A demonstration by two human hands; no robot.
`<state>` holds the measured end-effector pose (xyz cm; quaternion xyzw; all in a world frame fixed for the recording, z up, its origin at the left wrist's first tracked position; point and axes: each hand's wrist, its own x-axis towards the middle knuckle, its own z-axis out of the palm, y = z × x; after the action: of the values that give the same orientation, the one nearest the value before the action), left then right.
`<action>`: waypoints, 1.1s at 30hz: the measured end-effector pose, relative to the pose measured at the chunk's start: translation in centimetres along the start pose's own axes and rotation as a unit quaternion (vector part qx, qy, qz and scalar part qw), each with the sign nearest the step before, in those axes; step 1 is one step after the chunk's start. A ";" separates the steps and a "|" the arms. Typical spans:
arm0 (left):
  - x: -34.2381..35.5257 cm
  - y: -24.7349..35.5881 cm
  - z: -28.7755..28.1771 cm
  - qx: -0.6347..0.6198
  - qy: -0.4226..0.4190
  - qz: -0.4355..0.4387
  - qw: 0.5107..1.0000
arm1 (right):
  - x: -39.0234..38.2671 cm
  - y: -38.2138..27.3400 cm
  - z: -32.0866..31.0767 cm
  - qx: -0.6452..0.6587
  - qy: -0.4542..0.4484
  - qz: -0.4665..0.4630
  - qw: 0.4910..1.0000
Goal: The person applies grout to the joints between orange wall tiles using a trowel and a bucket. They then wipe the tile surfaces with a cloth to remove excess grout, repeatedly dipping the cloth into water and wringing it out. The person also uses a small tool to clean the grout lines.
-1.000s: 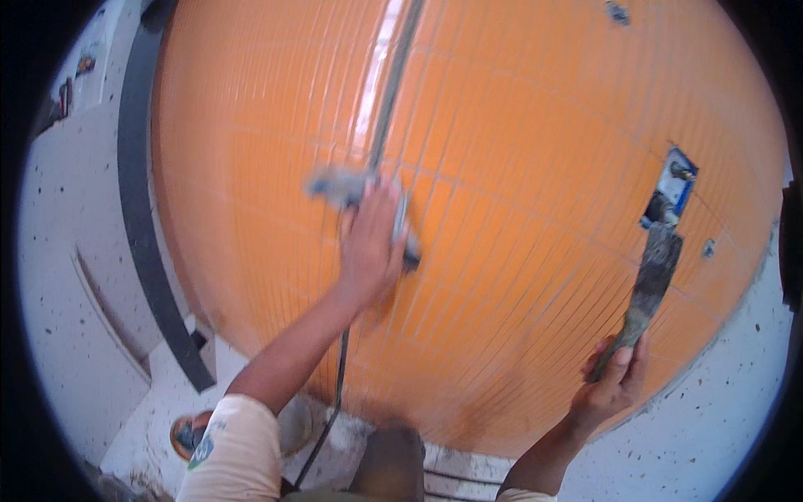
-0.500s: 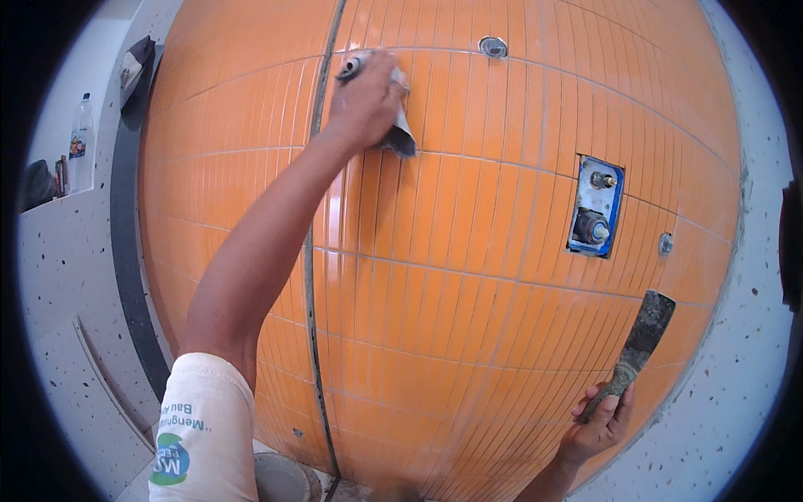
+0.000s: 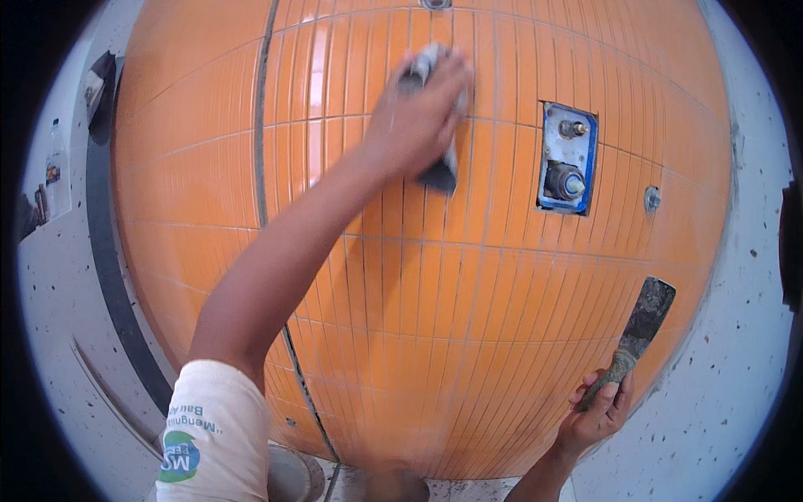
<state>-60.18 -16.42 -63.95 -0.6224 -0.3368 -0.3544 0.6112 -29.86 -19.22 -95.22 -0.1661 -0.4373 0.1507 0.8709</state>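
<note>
My left hand is wrapped round a crumpled grey rag and presses it against the orange tiled wall. A dark lower corner of the rag hangs out below my fingers; part of it is hidden by the hand, which is slightly blurred. At the lower right, my right hand grips a putty knife by its handle. The knife's wide, stained blade points up and stands in front of the tiles.
A blue-edged recessed box with pipe fittings is set in the wall, with a small metal outlet beside it. Below stands a grey bucket. A plastic bottle sits on a ledge at the far left.
My left hand has moved right and down across the tiles with the rag. The view has shifted to the right along the wall. My right hand still holds the putty knife upright.
</note>
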 end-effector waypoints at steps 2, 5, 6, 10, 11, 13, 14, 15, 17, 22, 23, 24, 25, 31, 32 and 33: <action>-4.2 2.6 -1.1 -0.039 -0.077 0.047 0.995 | -0.1 -0.1 -0.1 -0.016 -0.008 0.007 1.000; -6.0 2.1 -2.8 -0.065 -0.088 0.053 0.993 | -0.2 -1.0 -0.5 -0.026 -0.024 0.007 0.999; -5.9 1.6 -3.3 -0.066 -0.076 0.047 0.994 | -0.1 -1.2 -0.5 -0.024 -0.028 0.006 0.999; -3.9 -1.8 -2.8 -0.007 0.072 -0.079 0.994 | 0.1 -1.1 -1.4 -0.010 0.028 0.012 0.999; -3.0 -2.1 -2.3 -0.002 0.083 -0.035 0.996 | 0.3 -1.3 -1.9 -0.010 0.016 0.016 1.000; -0.5 -2.3 -0.5 0.000 0.108 0.055 0.993 | 0.3 -1.3 -2.2 -0.017 0.020 0.010 1.000; 1.3 -2.4 0.3 -0.038 0.105 0.052 0.992 | 0.2 -0.9 -2.1 -0.021 0.030 0.005 0.999; 3.6 -2.1 0.7 -0.046 0.078 0.033 0.995 | 0.0 -0.6 -1.9 -0.025 0.038 0.002 0.999; 6.4 -2.1 0.7 -0.055 0.041 0.021 0.997 | -0.5 -0.6 -0.9 -0.024 0.046 0.000 0.999; 3.0 0.1 0.9 -0.107 0.017 0.047 0.993 | -1.3 -0.1 -0.8 -0.034 0.012 -0.009 0.999; 0.7 0.9 1.2 -0.110 0.008 0.056 0.992 | -1.4 -0.3 -0.7 -0.041 0.010 -0.015 0.999; -1.6 1.9 1.0 -0.104 -0.023 0.057 0.993 | -1.2 -0.4 -0.6 -0.047 0.005 -0.016 0.999; -3.9 3.1 0.4 -0.099 -0.050 0.061 0.992 | -1.2 -0.6 -0.7 -0.049 0.006 -0.018 0.999; -1.4 1.4 -0.7 -0.142 -0.119 -0.039 0.982 | -1.4 -3.1 -0.8 -0.061 0.016 -0.022 0.998; 0.8 1.5 -2.0 -0.182 -0.133 -0.072 0.972 | -1.3 -3.3 -0.7 -0.056 0.018 -0.021 0.998; 0.8 2.0 -1.5 -0.178 -0.106 -0.069 0.976 | -1.2 -3.6 -0.7 -0.057 0.020 -0.026 0.998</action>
<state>-58.15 -17.97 -64.31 -0.7305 -0.3736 -0.3822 0.4252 -29.54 -23.04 -94.94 -0.2073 -0.4319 0.0995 0.8721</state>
